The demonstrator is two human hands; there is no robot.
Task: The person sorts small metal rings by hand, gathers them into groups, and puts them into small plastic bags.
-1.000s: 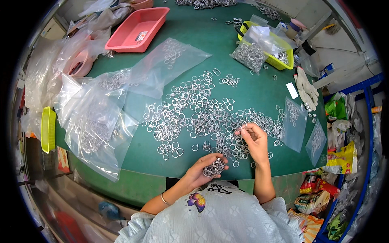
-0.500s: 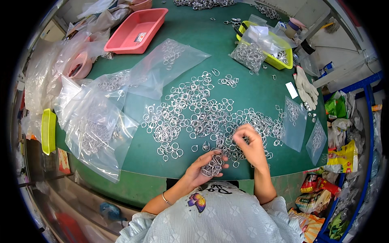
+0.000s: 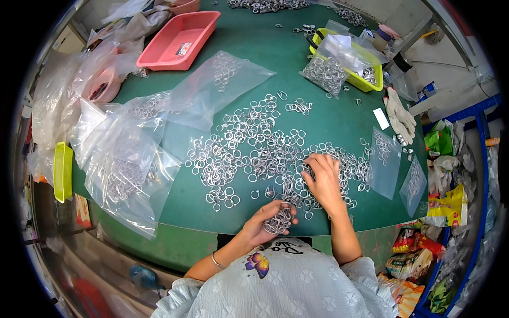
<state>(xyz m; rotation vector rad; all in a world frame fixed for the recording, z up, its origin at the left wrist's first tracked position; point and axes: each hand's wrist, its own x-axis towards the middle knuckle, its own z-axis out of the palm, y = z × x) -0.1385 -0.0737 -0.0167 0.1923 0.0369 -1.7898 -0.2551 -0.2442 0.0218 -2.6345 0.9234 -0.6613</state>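
Near the front edge of the table, my left hand (image 3: 257, 221) cups a clump of grey metal rings (image 3: 278, 220), its fingers wrapped round them. My right hand (image 3: 324, 183) reaches palm down onto the right part of a loose ring pile (image 3: 270, 153), thumb apart from the bent fingers. Its fingertips touch rings there, and I see none lifted in them. Each loose ring is thin and silvery, some with a small tab. The pile spreads across the middle of the green table (image 3: 302, 119).
Clear plastic bags (image 3: 124, 159) with rings inside lie at left, below a pink tray (image 3: 180, 42). At the far right stand a yellow-green basket (image 3: 366, 79) and a bag of rings (image 3: 326, 74). White gloves (image 3: 400, 116) and small flat bags (image 3: 384, 161) lie along the right edge.
My right hand has gone from closed fingers held above the pile to extended fingers down among the rings. The left hand has sunk slightly, still holding its clump.
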